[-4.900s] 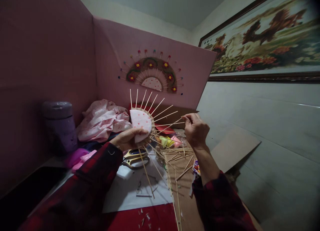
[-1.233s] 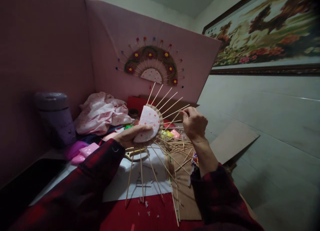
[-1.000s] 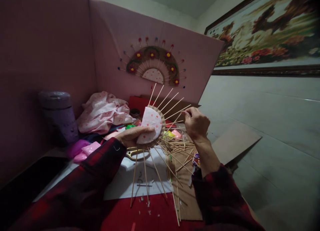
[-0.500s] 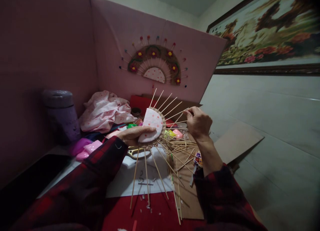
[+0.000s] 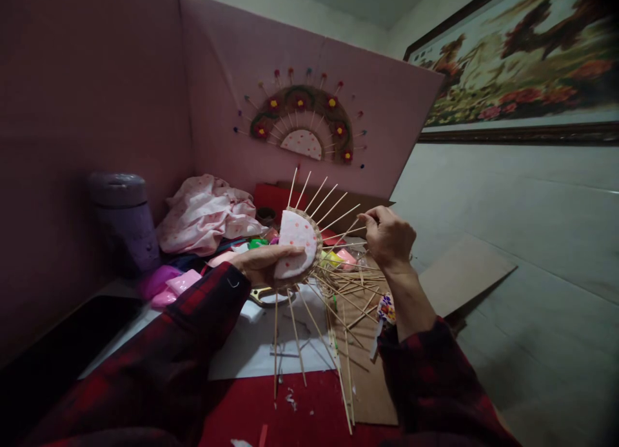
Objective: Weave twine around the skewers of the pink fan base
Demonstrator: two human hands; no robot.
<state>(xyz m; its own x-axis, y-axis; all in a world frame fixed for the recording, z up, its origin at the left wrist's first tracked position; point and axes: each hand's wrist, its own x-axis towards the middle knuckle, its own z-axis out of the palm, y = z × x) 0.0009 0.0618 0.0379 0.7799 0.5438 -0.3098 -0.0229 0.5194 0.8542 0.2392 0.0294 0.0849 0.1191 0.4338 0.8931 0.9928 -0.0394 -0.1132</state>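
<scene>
My left hand (image 5: 258, 266) grips a half-round piece (image 5: 296, 244) covered in white cloth with red dots, thumb on its face and fingers behind. A band of brown twine (image 5: 318, 240) edges its curved side. Thin wooden sticks (image 5: 323, 205) fan out from that edge, up, right and down. To the right, my right hand (image 5: 389, 237) is closed in a pinch near the stick tips. A thin, straw-coloured strand (image 5: 344, 235) runs from its fingertips towards the edging, crossing some sticks; it looks like twine, but I cannot be sure.
Loose sticks (image 5: 355, 292) lie on cardboard (image 5: 372, 389) at the right. Scissors (image 5: 264, 297) rest on white paper (image 5: 232, 357) beneath the piece. Behind are crumpled cloth (image 5: 207, 215), a purple flask (image 5: 123, 221) and pink packets (image 5: 176, 289). A finished-looking fan decoration (image 5: 300, 121) hangs on the pink panel.
The half-round piece has turned slightly in my left hand, its lower sticks shifting rightwards. My right hand keeps its pinch. The whole view has shifted a little.
</scene>
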